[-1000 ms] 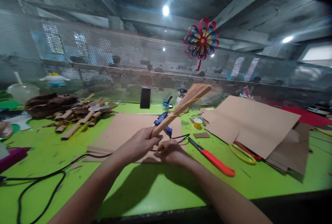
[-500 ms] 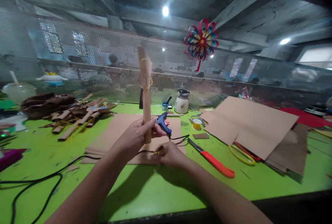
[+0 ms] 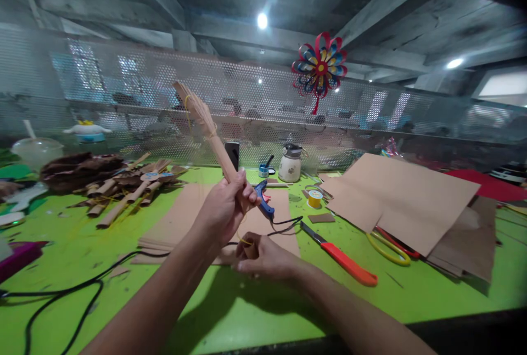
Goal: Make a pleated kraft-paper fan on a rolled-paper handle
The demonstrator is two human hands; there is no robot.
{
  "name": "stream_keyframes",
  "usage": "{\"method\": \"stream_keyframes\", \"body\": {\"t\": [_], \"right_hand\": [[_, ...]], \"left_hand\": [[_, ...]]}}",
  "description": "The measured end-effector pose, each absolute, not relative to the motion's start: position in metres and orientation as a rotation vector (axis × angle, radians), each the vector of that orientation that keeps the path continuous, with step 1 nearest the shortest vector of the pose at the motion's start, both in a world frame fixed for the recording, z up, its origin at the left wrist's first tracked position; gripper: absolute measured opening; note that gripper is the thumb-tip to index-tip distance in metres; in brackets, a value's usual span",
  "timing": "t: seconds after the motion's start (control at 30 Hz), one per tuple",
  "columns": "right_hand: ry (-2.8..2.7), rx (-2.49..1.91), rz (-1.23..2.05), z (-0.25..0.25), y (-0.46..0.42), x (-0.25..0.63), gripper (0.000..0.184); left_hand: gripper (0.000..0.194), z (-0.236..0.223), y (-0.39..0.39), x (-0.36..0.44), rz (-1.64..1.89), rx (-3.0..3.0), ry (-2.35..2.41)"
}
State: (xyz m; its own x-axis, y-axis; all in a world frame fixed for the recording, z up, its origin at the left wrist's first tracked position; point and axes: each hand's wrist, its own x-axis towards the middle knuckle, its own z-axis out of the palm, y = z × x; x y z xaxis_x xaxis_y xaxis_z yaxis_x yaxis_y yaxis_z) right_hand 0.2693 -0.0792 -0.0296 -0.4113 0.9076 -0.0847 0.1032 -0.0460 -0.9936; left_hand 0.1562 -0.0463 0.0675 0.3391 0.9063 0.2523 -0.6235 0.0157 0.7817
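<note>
My left hand (image 3: 225, 209) is closed round the lower part of a rolled brown paper stick (image 3: 206, 127) that looks like a small broom. The stick tilts up and to the left, and thin yellow thread is wound round its fanned top. Just below, my right hand (image 3: 263, 257) rests low over the green table (image 3: 255, 305), with its fingers pinched on a piece of yellow thread (image 3: 246, 241). A blue glue gun (image 3: 263, 199) lies right behind my left hand, on a stack of brown card sheets (image 3: 177, 223).
A red-handled cutter (image 3: 343, 260) lies right of my hands, then yellow-handled scissors (image 3: 389, 251) under large cardboard sheets (image 3: 395, 196). Several finished paper sticks (image 3: 123, 187) are piled at the left. A black cable (image 3: 69, 289), a yellow thread spool (image 3: 314, 198) and a small pot (image 3: 290, 164) are nearby. A perforated metal screen (image 3: 144, 102) backs the table.
My left hand has swung the paper stick from pointing up right, through upright, to leaning up left. My right hand stayed low beneath it.
</note>
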Motion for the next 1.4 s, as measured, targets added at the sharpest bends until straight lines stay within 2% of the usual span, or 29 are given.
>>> {"method": "stream_keyframes", "body": {"t": [0.17, 0.33, 0.67, 0.9, 1.1, 1.4], "right_hand": [[-1.635, -0.936, 1.669, -0.027, -0.081, 0.272, 0.015], [-1.731, -0.931, 1.469, -0.026, -0.081, 0.276, 0.006], [-1.635, -0.986, 1.456, -0.023, -0.08, 0.273, 0.037], [-1.687, -1.055, 1.218, -0.013, -0.08, 0.271, 0.033], [-1.524, -1.022, 1.304, -0.027, -0.075, 0.271, 0.042], [-1.547, -1.053, 1.426, -0.038, -0.072, 0.279, 0.039]], "left_hand": [[0.027, 0.075, -0.049, 0.163, 1.273, 0.979, 0.283], [0.029, 0.077, -0.054, 0.163, 1.281, 1.005, 0.308], [0.033, 0.079, -0.06, 0.162, 1.297, 1.102, 0.289], [0.032, 0.07, -0.06, 0.165, 1.24, 1.083, 0.346], [0.032, 0.066, -0.056, 0.16, 1.273, 1.089, 0.392], [0.027, 0.047, -0.044, 0.161, 1.136, 1.011, 0.39]]}}
